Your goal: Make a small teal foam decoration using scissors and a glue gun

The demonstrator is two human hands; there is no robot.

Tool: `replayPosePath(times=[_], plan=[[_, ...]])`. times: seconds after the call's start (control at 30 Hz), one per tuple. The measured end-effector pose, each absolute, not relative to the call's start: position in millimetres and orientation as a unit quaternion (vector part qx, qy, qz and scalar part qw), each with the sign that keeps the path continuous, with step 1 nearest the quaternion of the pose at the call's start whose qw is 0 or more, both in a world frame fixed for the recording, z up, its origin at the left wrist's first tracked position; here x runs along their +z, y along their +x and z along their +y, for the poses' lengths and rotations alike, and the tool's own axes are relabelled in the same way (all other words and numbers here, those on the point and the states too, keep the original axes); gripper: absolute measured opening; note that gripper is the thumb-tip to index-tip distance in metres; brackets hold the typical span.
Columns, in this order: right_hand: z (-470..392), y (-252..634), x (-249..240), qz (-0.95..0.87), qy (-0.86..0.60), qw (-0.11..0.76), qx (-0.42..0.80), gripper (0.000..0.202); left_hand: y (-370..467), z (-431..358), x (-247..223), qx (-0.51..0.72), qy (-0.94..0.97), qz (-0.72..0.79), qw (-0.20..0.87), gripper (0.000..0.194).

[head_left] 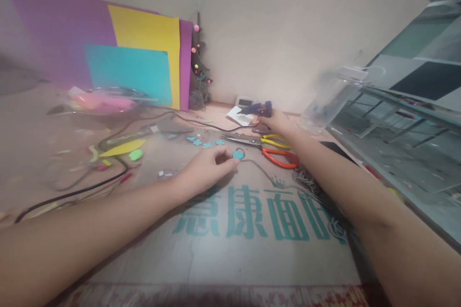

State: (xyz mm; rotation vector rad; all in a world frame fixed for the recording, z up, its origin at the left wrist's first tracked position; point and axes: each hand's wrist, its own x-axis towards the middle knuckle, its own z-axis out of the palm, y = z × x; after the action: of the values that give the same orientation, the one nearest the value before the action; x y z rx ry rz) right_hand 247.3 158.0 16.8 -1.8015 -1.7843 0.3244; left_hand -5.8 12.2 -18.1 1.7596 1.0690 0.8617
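Observation:
Between the thumb and fingers of my left hand is a small teal foam disc, with a grey wire trailing from it to the right. My right hand reaches to the back and is closed around a dark blue glue gun with a small red light. The gun's nozzle lies over a white paper. Below my right forearm are orange-handled scissors and a yellow-handled tool. Several teal flower-shaped cutouts lie beyond my left hand.
Purple, yellow and teal sheets lean on the wall beside a dark branch with coloured balls. A clear plastic container stands at right. A black cable crosses the left side. Coiled wire lies near my right forearm.

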Motion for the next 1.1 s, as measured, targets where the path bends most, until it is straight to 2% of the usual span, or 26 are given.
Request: replayPosePath(times=[0.27,0.43,0.6,0.67,0.97,1.1], plan=[[132,261,43,-0.659,-0.659,0.332,0.146,0.024,-6,11,-18,0.356,0.711,0.431,0.426,0.027],[67,249,46,-0.674,-0.569,0.425,0.204,0.022,-6,10,-17,0.361,0.724,0.438,0.392,0.026],[-3,231,36,-0.748,-0.511,0.387,0.171,0.011,-6,10,-17,0.368,0.721,0.441,0.387,0.026],[-18,229,29,-0.763,-0.502,0.380,0.147,0.013,-6,9,-15,0.375,0.718,0.444,0.383,0.025],[-25,234,9,-0.777,-0.478,0.379,0.153,0.028,-7,7,-11,0.382,0.713,0.467,0.357,0.022],[-23,233,7,-0.770,-0.499,0.374,0.137,0.025,-7,8,-11,0.396,0.709,0.467,0.349,0.020]])
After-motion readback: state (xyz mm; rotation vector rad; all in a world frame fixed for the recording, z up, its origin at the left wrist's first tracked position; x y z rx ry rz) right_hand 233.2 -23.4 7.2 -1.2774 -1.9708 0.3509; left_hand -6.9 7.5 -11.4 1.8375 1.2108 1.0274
